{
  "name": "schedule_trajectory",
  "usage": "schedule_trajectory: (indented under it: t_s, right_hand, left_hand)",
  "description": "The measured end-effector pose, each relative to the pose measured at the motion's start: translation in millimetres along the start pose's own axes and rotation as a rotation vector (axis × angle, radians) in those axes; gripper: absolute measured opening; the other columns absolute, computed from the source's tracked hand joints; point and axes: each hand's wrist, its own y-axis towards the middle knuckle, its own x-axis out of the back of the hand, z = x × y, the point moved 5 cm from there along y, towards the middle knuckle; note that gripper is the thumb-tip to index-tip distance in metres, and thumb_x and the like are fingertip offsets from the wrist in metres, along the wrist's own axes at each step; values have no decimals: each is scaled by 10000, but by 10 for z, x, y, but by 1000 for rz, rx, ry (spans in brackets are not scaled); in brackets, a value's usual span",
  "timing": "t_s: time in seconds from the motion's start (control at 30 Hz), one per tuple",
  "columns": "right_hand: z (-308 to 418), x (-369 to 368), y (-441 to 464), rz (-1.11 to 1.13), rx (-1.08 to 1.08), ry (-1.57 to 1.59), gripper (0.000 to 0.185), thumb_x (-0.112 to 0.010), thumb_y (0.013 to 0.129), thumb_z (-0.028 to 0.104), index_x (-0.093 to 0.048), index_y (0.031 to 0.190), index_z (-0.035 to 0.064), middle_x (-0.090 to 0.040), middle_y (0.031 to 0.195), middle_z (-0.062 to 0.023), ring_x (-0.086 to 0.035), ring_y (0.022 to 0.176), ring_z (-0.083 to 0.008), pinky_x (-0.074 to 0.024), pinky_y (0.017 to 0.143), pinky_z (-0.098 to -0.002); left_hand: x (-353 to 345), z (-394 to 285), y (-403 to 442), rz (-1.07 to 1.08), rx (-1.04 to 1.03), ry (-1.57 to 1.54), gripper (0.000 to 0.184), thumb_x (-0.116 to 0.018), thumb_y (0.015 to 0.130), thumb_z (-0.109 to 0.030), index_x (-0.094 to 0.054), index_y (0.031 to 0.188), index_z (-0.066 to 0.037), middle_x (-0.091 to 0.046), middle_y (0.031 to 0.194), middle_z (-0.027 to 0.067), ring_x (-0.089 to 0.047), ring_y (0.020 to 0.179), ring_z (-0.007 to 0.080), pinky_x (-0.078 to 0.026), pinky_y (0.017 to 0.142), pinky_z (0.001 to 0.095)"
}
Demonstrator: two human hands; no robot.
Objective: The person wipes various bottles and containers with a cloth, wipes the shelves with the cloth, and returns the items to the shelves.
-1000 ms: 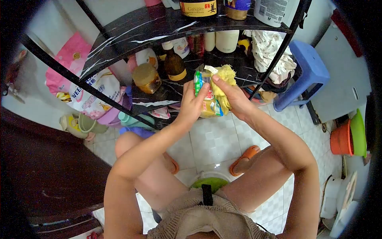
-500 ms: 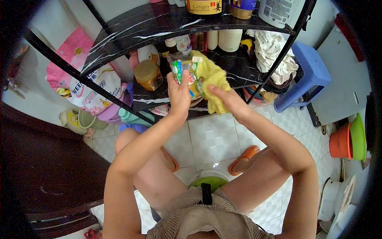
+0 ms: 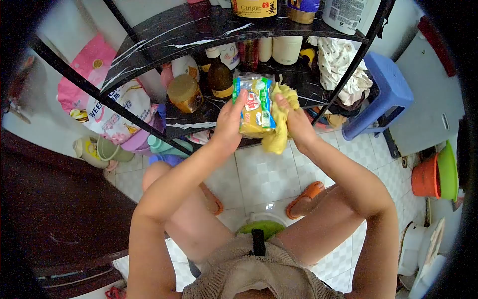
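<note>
While the rack (image 3: 164, 46) and blue stool (image 3: 388, 92) stand as they did half a second ago, the pack (image 3: 255, 112) has shifted rightward and turned its printed front up to view. The yellow cloth (image 3: 281, 122), then spread wide over the pack's right part, is now bunched along its right edge, hanging past the lower corner. The brown bottle (image 3: 219, 79), mostly hidden then, is exposed left of the pack.

Hands: two. Left hand (image 3: 229, 125) grips the pack's left side, thumb across the front. Right hand (image 3: 299, 127) holds the cloth pinched, thumb on top, cloth touching pack. Pack position: held up between both hands, at the front of the rack, over the floor (image 3: 266, 169).

Counts, large to small: rack, 1; stool, 1; pink-white bag (image 3: 112, 102), 1; tubs at right, 2, orange tub (image 3: 424, 174) and green tub (image 3: 448, 169); sandals (image 3: 300, 205), 2; pack, 1; cloth, 1; brown bottle, 1; amber jar (image 3: 185, 94), 1.
</note>
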Motion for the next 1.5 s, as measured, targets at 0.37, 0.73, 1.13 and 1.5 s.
schedule_trajectory:
  t_s: [0.37,0.73,1.13,1.5]
  right_hand:
    - [-59,-324,-197,387,-311,651,512,-321,941,487,-442,1280,123,-518,1258,-38,-530,1110,-197,-404,972,-365]
    - [-129,-310,-156,292,-229,314,420,-542,896,373,-484,1180,70,-599,1074,-60,-608,926,-170,-498,783,-316]
    - [-214,96,37,73,-133,132,379,-660,812,320,-532,1038,44,-615,924,-60,-617,814,-166,-509,696,-313]
    - [548,962,149,-246,223,77,403,-638,812,349,-531,1026,25,-625,867,-70,-626,695,-172,-509,599,-297]
  left_hand:
    - [82,113,95,-21,-224,565,405,-408,956,-393,-522,1090,-28,-576,988,50,-527,857,98,-431,764,261]
    - [247,106,187,-250,-57,367,476,-455,918,-452,-556,1021,1,-607,877,57,-552,781,131,-440,722,282]
    - [581,413,475,-224,333,267,502,-534,879,-452,-520,1127,-16,-600,1069,94,-605,935,202,-490,802,368]
    - [657,473,854,-98,222,376,348,-616,859,-229,-514,1136,-46,-606,1080,74,-607,960,181,-501,804,347]
